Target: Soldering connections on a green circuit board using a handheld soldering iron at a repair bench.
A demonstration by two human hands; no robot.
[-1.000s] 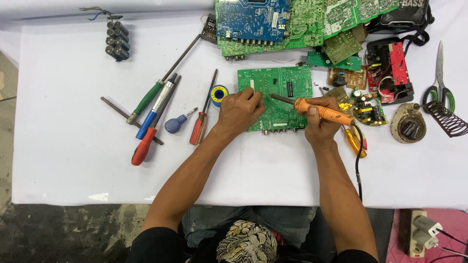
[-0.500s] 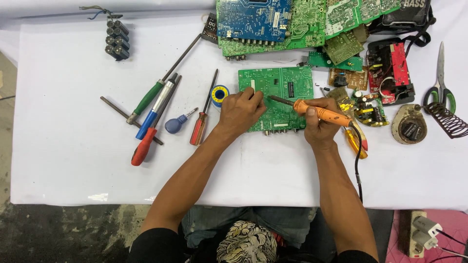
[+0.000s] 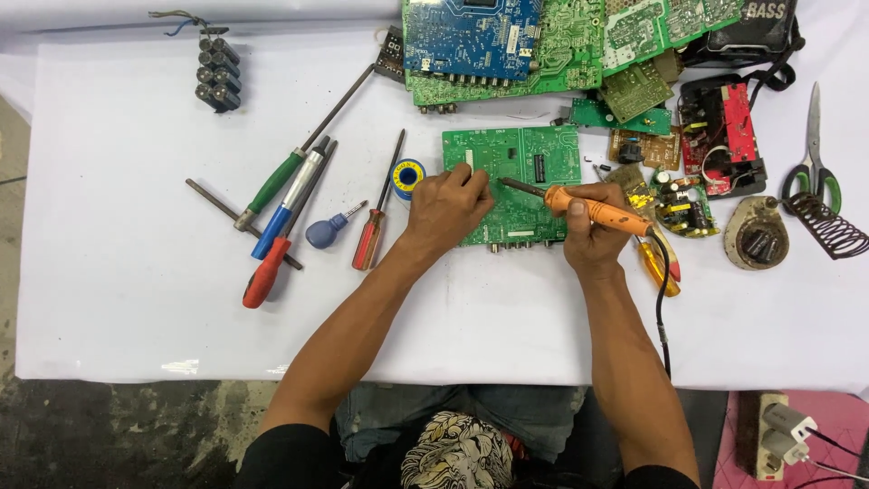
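Where flat green board [image 3: 529, 172] lies, orange-handled iron [image 3: 593, 207]

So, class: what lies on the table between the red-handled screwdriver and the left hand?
In the head view, a small blue-and-yellow solder spool sits between the red-handled screwdriver and the left hand.

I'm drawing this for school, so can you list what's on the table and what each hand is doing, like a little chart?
Right hand: grips an orange soldering iron, its tip over the board
Left hand: rests on the green circuit board, fingers pinched together
Beside left hand: blue and yellow solder spool
Left of board: screwdrivers with green, blue and red handles
Top: pile of circuit boards
Far right: scissors and a coiled iron stand
Surface: white table
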